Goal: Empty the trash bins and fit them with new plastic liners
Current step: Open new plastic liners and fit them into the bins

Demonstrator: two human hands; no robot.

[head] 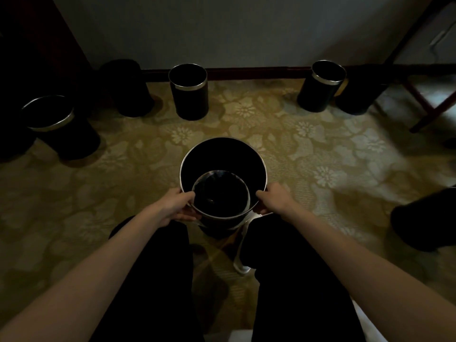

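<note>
Bins stand along the far edge of the floral carpet [308, 154]. A left bin [49, 119] has a steel band, with a dark bin [128, 87] beyond it. A middle bin [188, 92] stands by the baseboard [246, 69]. A right bin [320, 86] has a shadowed bin [360, 92] just beside it, and we cannot tell whether they touch. Wooden furniture legs [429, 107] stand at far right, and a dark shape [424, 225] we cannot make out sits on the carpet at near right. All of these are well apart from our hands.

Near us, between our knees, the open bin [223, 154] stands upright on the carpet. At its near edge we hold a smaller steel ring [222, 217] with glossy black plastic [219, 193] inside it. Our left hand [179, 206] curls round the ring's left side, and our right hand [271, 199] grips its right side. A pale strip [240, 253] hangs from under the right hand down to the floor between our legs.
</note>
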